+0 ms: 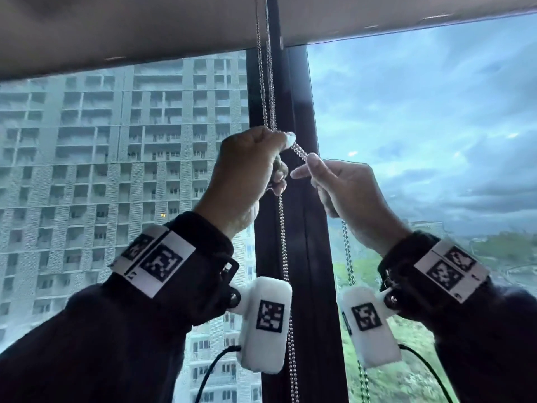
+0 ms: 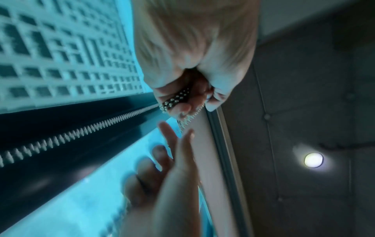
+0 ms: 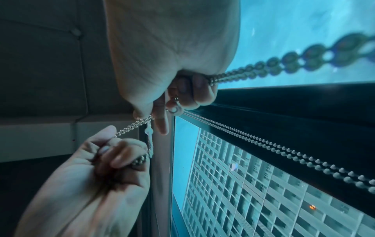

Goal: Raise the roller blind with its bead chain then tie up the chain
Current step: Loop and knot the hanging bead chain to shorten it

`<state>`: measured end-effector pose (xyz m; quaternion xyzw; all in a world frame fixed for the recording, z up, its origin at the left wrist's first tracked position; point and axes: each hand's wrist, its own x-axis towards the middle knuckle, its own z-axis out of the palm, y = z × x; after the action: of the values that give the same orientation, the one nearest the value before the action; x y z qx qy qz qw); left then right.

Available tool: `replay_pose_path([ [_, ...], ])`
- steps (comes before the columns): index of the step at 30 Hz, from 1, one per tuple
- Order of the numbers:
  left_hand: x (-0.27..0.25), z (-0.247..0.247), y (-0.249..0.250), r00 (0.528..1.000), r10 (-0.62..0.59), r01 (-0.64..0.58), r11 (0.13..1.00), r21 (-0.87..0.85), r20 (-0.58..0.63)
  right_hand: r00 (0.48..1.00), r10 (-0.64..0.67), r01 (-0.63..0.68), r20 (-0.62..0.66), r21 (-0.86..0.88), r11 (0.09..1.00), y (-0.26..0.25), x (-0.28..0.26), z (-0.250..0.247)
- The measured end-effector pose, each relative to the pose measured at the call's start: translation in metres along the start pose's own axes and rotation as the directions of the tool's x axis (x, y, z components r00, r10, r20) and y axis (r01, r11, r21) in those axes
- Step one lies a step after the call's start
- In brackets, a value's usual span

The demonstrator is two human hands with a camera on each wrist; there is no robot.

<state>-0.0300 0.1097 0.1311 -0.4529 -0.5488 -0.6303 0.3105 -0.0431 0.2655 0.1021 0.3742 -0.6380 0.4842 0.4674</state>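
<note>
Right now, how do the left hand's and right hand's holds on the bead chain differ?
The left hand grips the bead chain in a closed fist, higher up; the right hand pinches it between thumb and fingertips, slightly lower. The left hand is in front of the dark window frame; the right hand is beside it. A short stretch of chain joins them.

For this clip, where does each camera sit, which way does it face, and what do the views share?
Head: worn on the head, facing up and forward at the window; shows both hands, left hand and right hand, sleeves, wrist cameras.
Left wrist: looks along the left hand gripping the bead chain; the right hand's fingers show too.
Right wrist: looks along the right hand pinching the chain; left hand below.
Shared: both hands, chain, window frame.
</note>
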Motion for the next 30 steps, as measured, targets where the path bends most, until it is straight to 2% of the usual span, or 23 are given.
replay_pose_path([
  [4,0.002,0.007,0.008,0.988,-0.152,0.147,0.927,-0.344,0.013,0.968,0.207,-0.233,0.140,0.206,0.950,-0.002,0.014,0.019],
  [6,0.002,0.004,0.006,0.981,-0.194,0.172,0.892,-0.419,-0.011,0.943,0.255,-0.317,0.213,0.347,0.883,-0.004,0.018,0.023],
  [8,0.001,-0.001,0.002,0.977,-0.206,0.167,0.889,-0.427,-0.048,0.928,0.276,-0.360,0.250,0.410,0.838,-0.006,0.021,0.024],
  [12,0.001,-0.017,-0.008,0.980,-0.157,0.109,0.937,-0.331,-0.121,0.899,0.336,-0.437,0.281,0.529,0.728,-0.006,0.021,0.026],
  [15,-0.002,-0.019,-0.010,0.993,-0.039,0.043,0.999,0.033,-0.109,0.887,0.377,-0.462,0.268,0.556,0.691,-0.011,0.023,0.029],
  [17,-0.001,-0.016,-0.008,0.994,0.017,0.003,0.982,0.186,-0.106,0.881,0.392,-0.472,0.265,0.562,0.680,-0.012,0.023,0.032],
  [21,0.004,-0.012,-0.004,0.994,0.082,-0.052,0.932,0.360,-0.069,0.878,0.368,-0.478,0.306,0.552,0.683,-0.016,0.027,0.034],
  [23,0.002,-0.011,0.000,0.999,0.032,-0.034,0.936,0.350,0.012,0.880,0.353,-0.474,0.318,0.544,0.693,-0.017,0.027,0.032],
  [25,0.003,-0.011,0.004,0.998,-0.050,0.034,0.955,0.295,0.047,0.886,0.333,-0.460,0.323,0.526,0.715,-0.017,0.027,0.030],
  [30,0.008,-0.010,0.006,0.990,-0.137,0.141,0.964,0.226,-0.037,0.890,0.315,-0.444,0.331,0.463,0.767,-0.019,0.023,0.026],
])
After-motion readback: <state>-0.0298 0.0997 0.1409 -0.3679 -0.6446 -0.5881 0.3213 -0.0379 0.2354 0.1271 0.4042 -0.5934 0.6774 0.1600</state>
